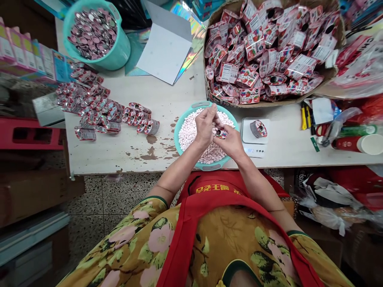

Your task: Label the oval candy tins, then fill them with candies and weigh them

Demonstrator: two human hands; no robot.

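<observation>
My right hand (pixel 231 140) is closed around a small printed tin (pixel 220 133) with red fruit pictures, tilted over the bowl. Just to its left, my left hand (pixel 204 124) is closed with bunched fingertips above the tin's opening; what they hold is hidden. Beneath both hands sits a turquoise bowl (pixel 181 150) full of small whitish pellets (pixel 188 133). A white digital scale (pixel 255 148) stands to the right of the bowl, carrying another printed tin (pixel 259 129) that lies on its side.
A cardboard box (pixel 209 100) heaped with printed tins stands behind the bowl. Several filled-looking tins (pixel 104 109) lie grouped on the left. A turquoise bucket (pixel 119 52) holds shiny discs (pixel 92 34). Cutters (pixel 305 116) and a paper cup (pixel 371 144) lie at right.
</observation>
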